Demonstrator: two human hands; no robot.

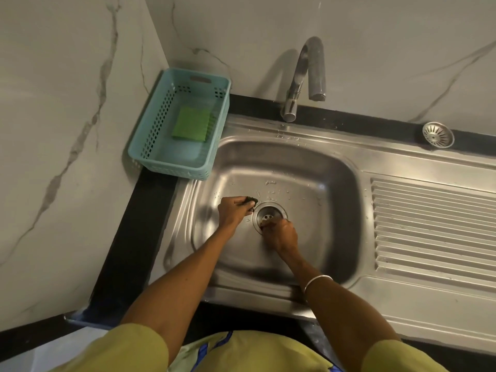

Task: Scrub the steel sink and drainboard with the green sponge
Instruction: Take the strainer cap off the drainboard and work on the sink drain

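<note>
The green sponge (191,125) lies flat inside the teal basket (150,146) at the sink's left back corner, apart from both hands. The steel sink (316,183) holds water drops near the open drain (269,216). The ribbed drainboard (429,226) stretches to the right. My left hand (234,210) rests on the sink floor just left of the drain, fingers closed on a small dark clump of debris (251,202). My right hand (281,235) is at the drain's near edge, fingertips pinching something brownish in the opening.
A chrome faucet (306,76) arches over the sink's back rim. A round steel drain strainer (438,134) sits on the black counter ledge at the back right. Marble-patterned walls enclose the corner on the left and behind.
</note>
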